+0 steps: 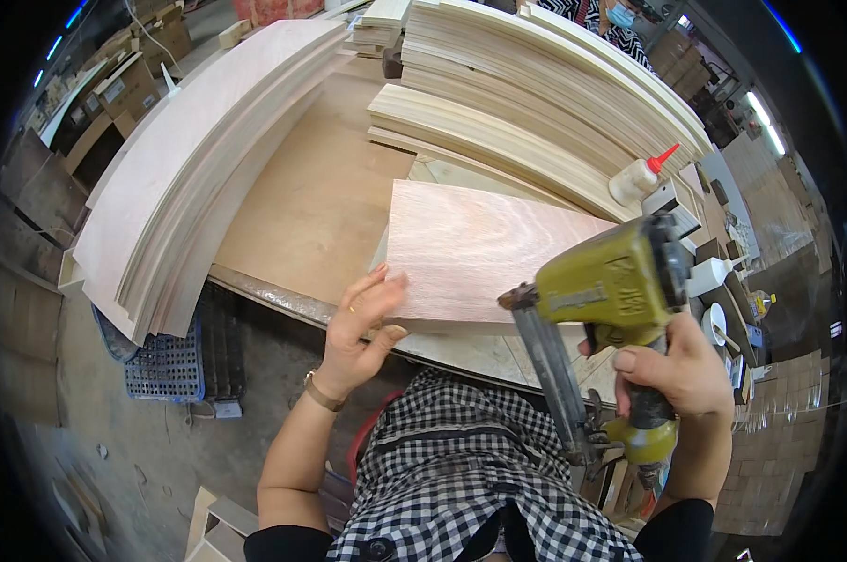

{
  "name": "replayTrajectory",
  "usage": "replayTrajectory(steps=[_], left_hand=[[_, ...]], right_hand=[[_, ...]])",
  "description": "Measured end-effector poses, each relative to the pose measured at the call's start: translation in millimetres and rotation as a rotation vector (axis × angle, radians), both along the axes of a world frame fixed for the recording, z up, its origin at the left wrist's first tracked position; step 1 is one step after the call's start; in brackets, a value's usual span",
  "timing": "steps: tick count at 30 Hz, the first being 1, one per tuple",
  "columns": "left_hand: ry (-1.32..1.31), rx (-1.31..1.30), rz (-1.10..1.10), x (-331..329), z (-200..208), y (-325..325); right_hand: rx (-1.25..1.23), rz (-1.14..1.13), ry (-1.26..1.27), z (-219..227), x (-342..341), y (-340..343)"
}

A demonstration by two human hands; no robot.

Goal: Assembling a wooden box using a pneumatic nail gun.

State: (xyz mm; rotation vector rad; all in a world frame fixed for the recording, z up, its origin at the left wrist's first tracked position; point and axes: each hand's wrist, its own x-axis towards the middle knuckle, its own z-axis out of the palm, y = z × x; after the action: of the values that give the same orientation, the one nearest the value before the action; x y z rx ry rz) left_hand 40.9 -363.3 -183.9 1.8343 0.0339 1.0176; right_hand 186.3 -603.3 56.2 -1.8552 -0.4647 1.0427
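A yellow-green pneumatic nail gun (pixel 606 281) with a dark slanted magazine is gripped in my right hand (pixel 681 370), its fingers wrapped round the handle. The nose of the gun is over the near edge of a flat, pinkish wooden board (pixel 489 244); whether it touches the wood I cannot tell. My left hand (pixel 365 318) is at the board's near left corner, fingers stretched and apart, slightly blurred. The board lies on the worktable, with a thin light edge along its near side.
Stacked pinkish panels (pixel 208 159) stand at the left of the table. Long pale wood strips (pixel 536 103) are piled at the back. A glue bottle with a red tip (pixel 640 178) and a white bottle (pixel 712 274) stand right. A blue crate (pixel 166 365) sits on the floor. Another person (pixel 620 23) is beyond the piles.
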Motion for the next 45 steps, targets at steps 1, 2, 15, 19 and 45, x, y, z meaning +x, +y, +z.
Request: replayTrajectory(steps=[1,2,15,19,45], left_hand=[[-0.052,-0.283,-0.048,-1.7,-2.5,-3.8],[-0.112,-0.548,-0.115,-2.2,-5.7,-6.8],[-0.166,-0.358,0.029,3.3,-24.3,-29.1],[-0.129,-0.368,0.072,7.0,-28.3,-43.6],[-0.098,-0.165,0.238,1.6,-39.9,-49.5]], right_hand=[[0.035,-0.012,-0.018,2.6,0.0,-3.4],[0.098,-0.025,-0.030,4.3,0.0,-5.9],[0.051,0.076,0.013,-10.9,-3.7,17.6],[0.030,0.091,0.047,-12.9,-8.1,25.7],[-0.088,0.275,0.037,-19.5,-15.4,49.8]])
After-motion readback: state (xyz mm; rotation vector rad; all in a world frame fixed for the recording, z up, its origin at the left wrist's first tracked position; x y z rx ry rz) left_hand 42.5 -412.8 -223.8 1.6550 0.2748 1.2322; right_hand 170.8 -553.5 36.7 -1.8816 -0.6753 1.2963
